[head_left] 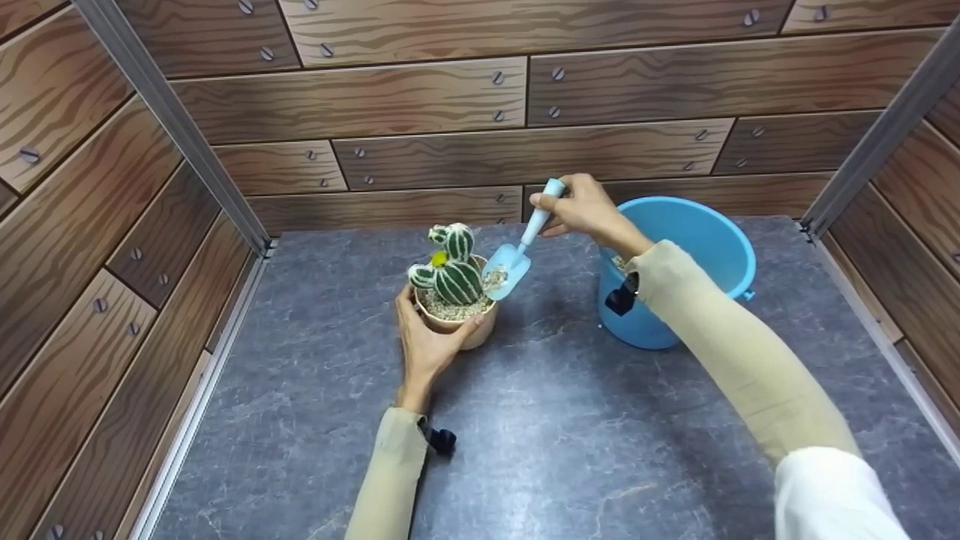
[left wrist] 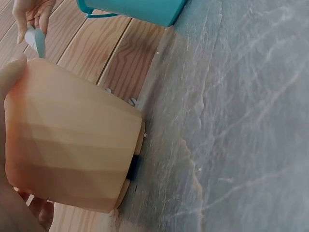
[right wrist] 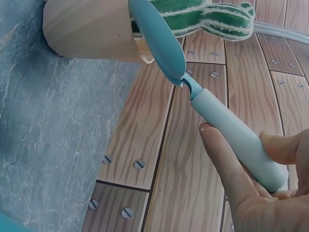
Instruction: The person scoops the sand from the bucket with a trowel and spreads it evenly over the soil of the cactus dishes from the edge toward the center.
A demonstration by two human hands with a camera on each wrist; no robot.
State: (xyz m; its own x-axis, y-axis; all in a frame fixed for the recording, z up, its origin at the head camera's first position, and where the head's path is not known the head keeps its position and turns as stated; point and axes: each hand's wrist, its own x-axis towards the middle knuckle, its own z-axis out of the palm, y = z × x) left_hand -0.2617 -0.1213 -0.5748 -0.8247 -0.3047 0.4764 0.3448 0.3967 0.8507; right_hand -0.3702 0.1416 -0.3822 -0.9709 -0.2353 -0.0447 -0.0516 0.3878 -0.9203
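Observation:
A striped green cactus (head_left: 457,282) with a yellow flower stands in a beige pot (left wrist: 72,140) filled with pale gravel. My left hand (head_left: 429,339) grips the pot from the near side, thumb and fingers spread around its wall. In my right hand (head_left: 589,208) is a light blue trowel (head_left: 510,262), held by its handle (right wrist: 236,137) between thumb and fingers. The trowel's blade slants down to the pot's right rim, with some gravel (head_left: 495,280) on it. From the right wrist view, the blade's back hides part of the cactus (right wrist: 183,17).
A blue bucket (head_left: 675,330) stands to the right, partly behind my right forearm; a little gravel shows inside near its left rim. The grey marbled tabletop (head_left: 337,375) is bounded by wood-patterned walls (head_left: 420,97) at the back and sides.

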